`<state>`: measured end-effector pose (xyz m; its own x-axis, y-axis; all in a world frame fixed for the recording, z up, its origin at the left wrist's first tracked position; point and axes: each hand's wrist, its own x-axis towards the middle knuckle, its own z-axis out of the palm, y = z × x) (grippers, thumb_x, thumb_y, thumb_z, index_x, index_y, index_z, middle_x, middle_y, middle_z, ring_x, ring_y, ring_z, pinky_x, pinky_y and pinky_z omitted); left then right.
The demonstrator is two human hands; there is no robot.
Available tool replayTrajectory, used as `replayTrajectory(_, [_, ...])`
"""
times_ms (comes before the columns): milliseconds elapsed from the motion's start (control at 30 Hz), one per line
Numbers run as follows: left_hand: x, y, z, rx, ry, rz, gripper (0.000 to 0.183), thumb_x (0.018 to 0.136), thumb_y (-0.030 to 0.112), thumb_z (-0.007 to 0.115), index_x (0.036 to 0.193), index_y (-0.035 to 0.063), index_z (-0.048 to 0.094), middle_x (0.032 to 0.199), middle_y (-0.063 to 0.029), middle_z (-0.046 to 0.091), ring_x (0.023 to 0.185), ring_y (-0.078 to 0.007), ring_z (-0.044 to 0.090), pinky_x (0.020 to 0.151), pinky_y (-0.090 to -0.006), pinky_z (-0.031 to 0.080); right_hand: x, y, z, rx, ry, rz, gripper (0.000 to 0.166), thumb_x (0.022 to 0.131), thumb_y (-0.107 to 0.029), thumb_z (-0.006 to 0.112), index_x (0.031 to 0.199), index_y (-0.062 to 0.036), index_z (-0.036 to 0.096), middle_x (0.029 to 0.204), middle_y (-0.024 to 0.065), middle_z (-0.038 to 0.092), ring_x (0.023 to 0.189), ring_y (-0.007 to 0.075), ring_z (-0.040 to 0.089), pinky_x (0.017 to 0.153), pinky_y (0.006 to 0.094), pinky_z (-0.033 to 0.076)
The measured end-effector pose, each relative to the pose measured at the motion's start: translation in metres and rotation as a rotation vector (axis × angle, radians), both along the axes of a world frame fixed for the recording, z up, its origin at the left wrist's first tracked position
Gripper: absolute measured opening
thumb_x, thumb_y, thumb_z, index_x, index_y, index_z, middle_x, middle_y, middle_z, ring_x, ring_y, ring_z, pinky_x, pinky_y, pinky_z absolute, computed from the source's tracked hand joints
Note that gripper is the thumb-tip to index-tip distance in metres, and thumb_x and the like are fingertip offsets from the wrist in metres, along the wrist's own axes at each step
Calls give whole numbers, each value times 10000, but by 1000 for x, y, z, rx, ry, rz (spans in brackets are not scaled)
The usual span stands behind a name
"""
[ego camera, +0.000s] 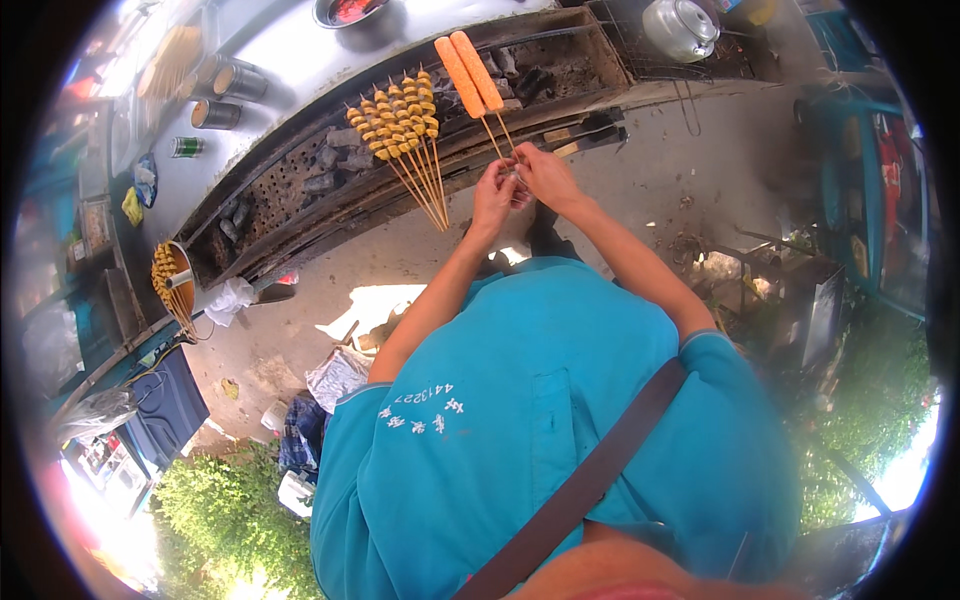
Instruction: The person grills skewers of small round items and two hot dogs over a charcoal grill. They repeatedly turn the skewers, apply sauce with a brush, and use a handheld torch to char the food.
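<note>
Two orange sausage-like rods point(469, 75) on thin wooden sticks reach over the long charcoal grill trough point(292, 187). My left hand point(493, 193) and my right hand point(547, 174) meet at the lower ends of these sticks, near the trough's front side. The fingers of both hands are closed around the sticks, and part of the grip is hidden. To the left, a fan of skewers with browned, sliced food point(394, 116) lies across the trough, bare sticks pointing towards me.
Charcoal pieces point(326, 180) lie in the trough. An aluminium kettle point(679, 30) stands at the right end. Several tins point(216, 115) and a bowl of red sauce point(349, 10) occupy the metal counter. More skewers point(166, 274) rest by a round container at left.
</note>
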<state>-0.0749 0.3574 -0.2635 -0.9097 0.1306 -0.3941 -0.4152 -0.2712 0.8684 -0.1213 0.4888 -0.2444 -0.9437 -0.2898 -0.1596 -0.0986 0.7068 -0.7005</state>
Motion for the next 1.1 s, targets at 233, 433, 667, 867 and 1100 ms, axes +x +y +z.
replayTrajectory(233, [-1, -8, 3, -14, 5, -6, 285, 921, 112, 465, 1191, 24, 452, 759, -63, 612, 613, -121, 592, 523, -235, 487, 1, -7, 0, -11, -28, 0, 379, 790, -156, 599, 1156, -102, 518, 813, 175, 639, 793, 375, 602, 661, 463, 471])
replayTrajectory(433, [0, -7, 9, -36, -8, -14, 307, 921, 129, 474, 1209, 28, 442, 774, -57, 617, 613, -121, 595, 520, -233, 483, 5, -8, 2, -37, -15, 20, 439, 818, -154, 580, 1242, -101, 478, 709, 123, 617, 653, 299, 599, 595, 399, 453])
replayTrajectory(667, [-1, -7, 2, 5, -17, -18, 326, 921, 123, 471, 1235, 47, 421, 780, -58, 616, 609, -124, 593, 513, -234, 485, 3, -6, 8, -45, -59, 3, 432, 794, -139, 587, 1209, -68, 491, 779, 183, 632, 750, 372, 601, 637, 458, 462])
replayTrajectory(867, [0, -8, 4, -2, -22, -23, 351, 924, 125, 474, 1258, 52, 399, 776, -56, 610, 619, -123, 593, 522, -231, 482, 6, -7, 8, -139, -81, -21, 430, 808, -146, 581, 1219, -66, 488, 775, 181, 629, 732, 362, 603, 632, 446, 460])
replayTrajectory(1100, [3, -6, 5, 6, -15, 10, 344, 919, 140, 488, 1234, 27, 411, 714, -52, 606, 568, -104, 585, 489, -228, 487, 5, -6, 6, -96, -81, -5, 443, 813, -164, 577, 1236, -76, 478, 759, 168, 630, 719, 361, 603, 612, 447, 452])
